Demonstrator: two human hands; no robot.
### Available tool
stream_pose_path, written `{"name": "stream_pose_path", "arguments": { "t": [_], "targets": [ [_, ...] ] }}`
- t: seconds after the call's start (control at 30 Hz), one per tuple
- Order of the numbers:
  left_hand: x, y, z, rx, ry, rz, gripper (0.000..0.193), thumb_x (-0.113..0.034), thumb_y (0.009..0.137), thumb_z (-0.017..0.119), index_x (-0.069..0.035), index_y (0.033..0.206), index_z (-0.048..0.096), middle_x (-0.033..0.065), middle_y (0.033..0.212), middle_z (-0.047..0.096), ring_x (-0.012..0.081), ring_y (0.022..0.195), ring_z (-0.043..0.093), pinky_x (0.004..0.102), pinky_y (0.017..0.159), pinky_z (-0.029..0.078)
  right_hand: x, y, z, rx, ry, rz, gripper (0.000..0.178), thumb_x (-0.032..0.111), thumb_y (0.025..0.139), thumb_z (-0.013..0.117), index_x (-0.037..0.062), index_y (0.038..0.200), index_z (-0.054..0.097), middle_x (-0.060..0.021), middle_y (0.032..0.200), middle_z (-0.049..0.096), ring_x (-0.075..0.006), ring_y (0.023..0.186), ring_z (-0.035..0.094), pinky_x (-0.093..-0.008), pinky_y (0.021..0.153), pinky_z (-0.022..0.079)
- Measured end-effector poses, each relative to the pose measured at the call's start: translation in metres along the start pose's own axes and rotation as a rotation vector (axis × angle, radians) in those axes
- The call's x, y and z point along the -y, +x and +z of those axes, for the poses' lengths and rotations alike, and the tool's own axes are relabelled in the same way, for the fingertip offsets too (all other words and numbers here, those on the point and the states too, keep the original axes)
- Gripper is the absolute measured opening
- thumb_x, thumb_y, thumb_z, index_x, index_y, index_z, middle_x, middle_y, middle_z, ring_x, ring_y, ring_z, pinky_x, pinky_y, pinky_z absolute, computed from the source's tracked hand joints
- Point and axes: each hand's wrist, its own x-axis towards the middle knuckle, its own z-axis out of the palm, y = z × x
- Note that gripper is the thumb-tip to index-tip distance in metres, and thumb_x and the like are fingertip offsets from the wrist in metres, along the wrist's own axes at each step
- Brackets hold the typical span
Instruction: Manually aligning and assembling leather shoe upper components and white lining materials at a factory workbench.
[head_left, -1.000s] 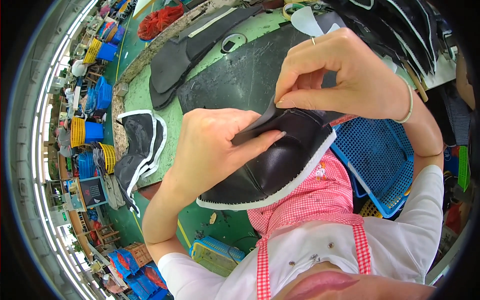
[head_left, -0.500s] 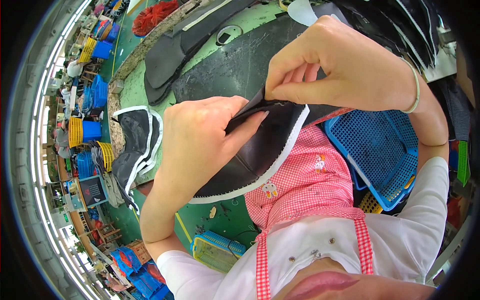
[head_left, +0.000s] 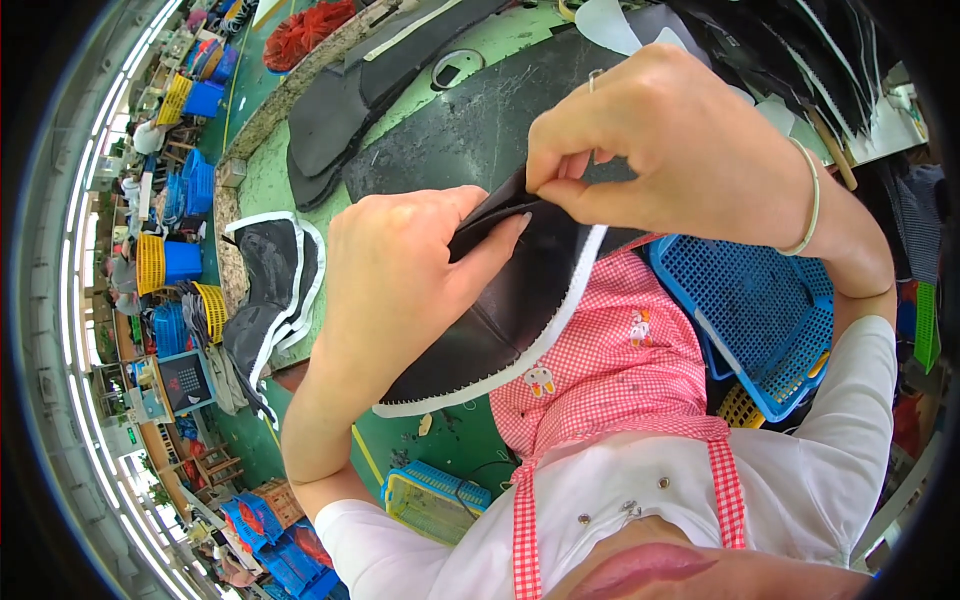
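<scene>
Between my hands hangs a black leather-like piece (head_left: 500, 325) with a white stitched band along its lower curved edge. My left hand (head_left: 395, 265) grips its folded upper edge, thumb on the near side and fingers behind. At the right end of that same edge, my right hand (head_left: 655, 150) pinches the black material between thumb and forefinger, the other fingers curled. Two layers of the fold show at the top, between the hands. On the table's left side lie similar black pieces with white edging (head_left: 265, 290).
A dark worn board (head_left: 450, 140) covers part of the green table (head_left: 255, 180). Black padded pieces (head_left: 330, 120) lie behind it at the left. More black white-edged pieces (head_left: 800, 60) are stacked at the far right. A blue plastic basket (head_left: 745, 300) stands right of my checked apron.
My right hand has moved slightly down and left along the folded edge. The black piece has tipped a little, its right corner lower. My left hand stays nearly in place.
</scene>
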Motion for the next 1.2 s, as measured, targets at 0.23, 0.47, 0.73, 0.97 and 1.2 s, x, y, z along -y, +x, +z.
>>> {"name": "stream_pose_path", "arguments": {
  "t": [0.23, 0.47, 0.73, 0.97, 1.2],
  "targets": [
    [0.002, -0.005, -0.006, -0.053, -0.107, -0.041, 0.022, -0.025, 0.081, 0.072, -0.004, 0.078, 0.069, 0.0139, 0.064, 0.062, 0.0317, 0.055, 0.06, 0.0366, 0.05, 0.044, -0.038, 0.001, 0.0, -0.236, -0.357, 0.011, 0.009, 0.003, 0.076, 0.068, 0.0027, 0.083, 0.063, -0.0077, 0.072, 0.064, -0.0201, 0.066, 0.066, -0.0293, 0.06, 0.052],
    [0.021, 0.005, -0.026, -0.621, -0.573, -0.293, 0.022, -0.018, 0.084, 0.076, 0.002, 0.093, 0.072, 0.0005, 0.077, 0.07, 0.0035, 0.069, 0.058, 0.0214, 0.062, 0.048, -0.048, -0.024, -0.001, -0.259, 0.308, 0.364, 0.031, 0.028, 0.094, 0.061, -0.0018, 0.084, 0.064, -0.0058, 0.066, 0.062, -0.0113, 0.063, 0.059, -0.0255, 0.06, 0.047],
    [0.042, 0.044, -0.001, -1.046, -1.067, -0.087, 0.028, -0.019, 0.092, 0.067, 0.001, 0.112, 0.064, 0.0018, 0.1, 0.065, 0.0078, 0.089, 0.057, 0.0243, 0.081, 0.045, 0.001, 0.039, 0.066, -0.55, 0.918, 0.227, 0.057, 0.012, 0.081, 0.078, -0.0027, 0.128, 0.05, -0.006, 0.112, 0.065, -0.0102, 0.096, 0.059, -0.0279, 0.086, 0.049],
    [0.086, 0.028, -0.024, -0.613, -1.547, 0.063, 0.051, 0.005, 0.08, 0.071, 0.001, 0.127, 0.051, 0.0086, 0.112, 0.064, 0.0156, 0.106, 0.062, 0.0305, 0.097, 0.048, -0.046, 0.069, 0.005, -0.265, 0.168, -0.314, 0.03, 0.009, 0.077, 0.078, -0.0015, 0.101, 0.062, -0.0111, 0.091, 0.063, -0.0241, 0.081, 0.06, -0.032, 0.077, 0.047],
    [0.152, 0.0, -0.015, 0.156, -0.708, 0.324, 0.014, 0.005, 0.066, 0.066, -0.006, 0.075, 0.069, 0.0037, 0.095, 0.07, 0.02, 0.101, 0.057, 0.0319, 0.092, 0.044, -0.055, 0.052, 0.089, 0.034, 0.082, -0.376, 0.026, 0.001, 0.06, 0.066, 0.0073, 0.084, 0.056, -0.0075, 0.082, 0.053, -0.029, 0.085, 0.056, -0.0397, 0.076, 0.047]
  ]
}}
